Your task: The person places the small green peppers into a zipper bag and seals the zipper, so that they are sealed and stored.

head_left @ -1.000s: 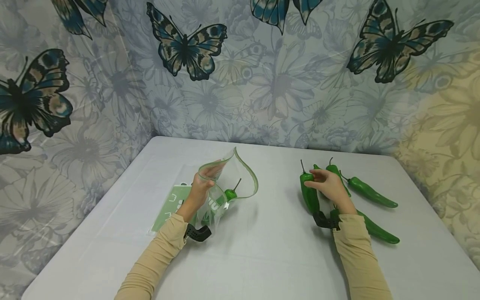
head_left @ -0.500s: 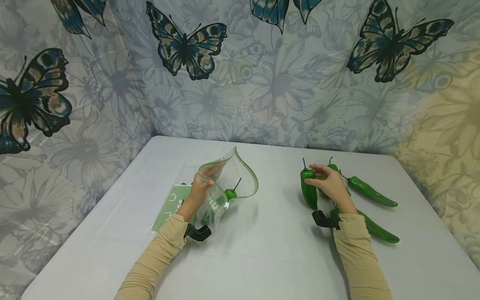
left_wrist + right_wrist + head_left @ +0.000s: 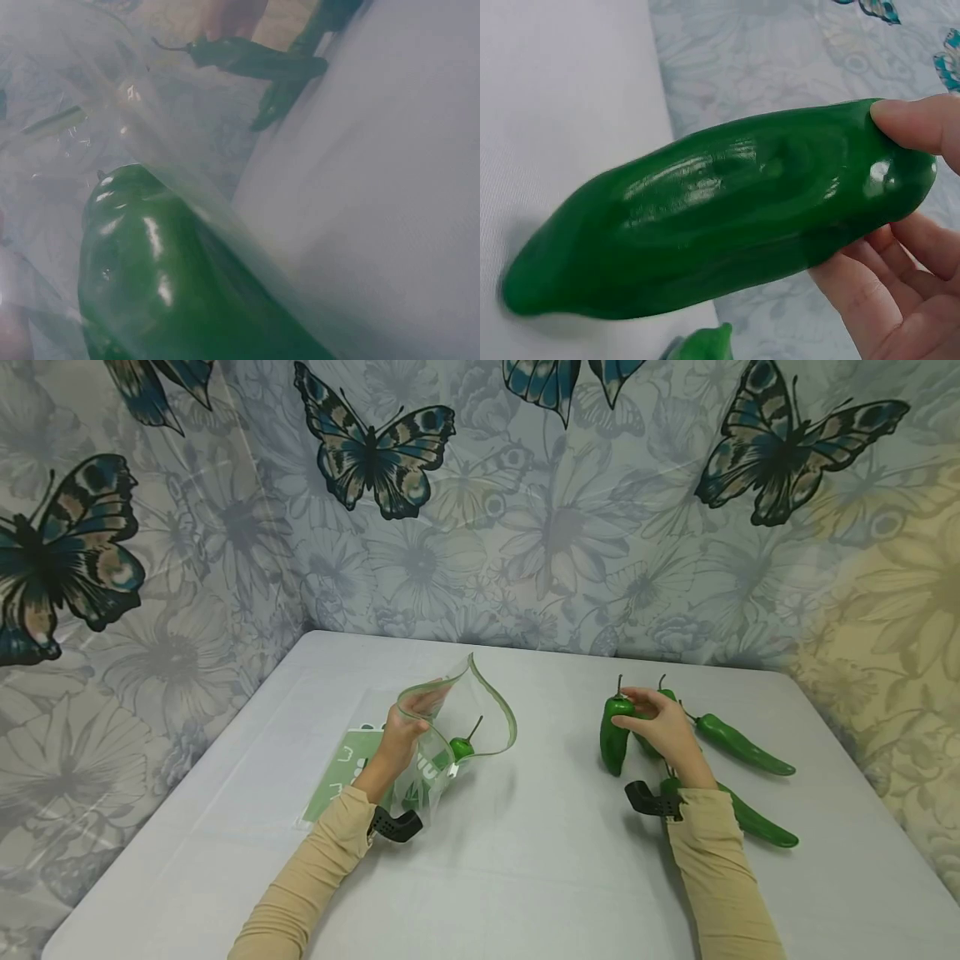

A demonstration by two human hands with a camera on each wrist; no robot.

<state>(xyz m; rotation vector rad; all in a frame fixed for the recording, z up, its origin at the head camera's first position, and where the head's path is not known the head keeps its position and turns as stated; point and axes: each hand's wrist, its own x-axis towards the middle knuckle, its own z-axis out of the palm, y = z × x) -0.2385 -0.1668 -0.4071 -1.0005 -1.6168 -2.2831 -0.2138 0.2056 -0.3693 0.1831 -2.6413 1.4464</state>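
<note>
My left hand (image 3: 405, 727) grips the side of a clear zip bag (image 3: 487, 752) with a green-edged mouth, which gapes wide. A green chili pepper (image 3: 461, 747) stands inside, its stem up at the opening; in the left wrist view this pepper (image 3: 157, 262) fills the foreground through the plastic. With thumb and fingers, my right hand (image 3: 660, 722) pinches another green pepper (image 3: 615, 735) near its stem end. That pepper (image 3: 727, 217) hangs tip down, stem up, its tip close over the table in the right wrist view.
On the white table (image 3: 555, 877), a green pepper (image 3: 742, 745) lies right of my right hand and another pepper (image 3: 765, 818) beside the wrist. More peppers are partly hidden behind that hand. A flat green-printed packet (image 3: 341, 768) lies under my left forearm.
The pepper in my right hand has swung from leaning to nearly upright, its tip moving left and its stem slightly right. My left hand and the bag stay put.
</note>
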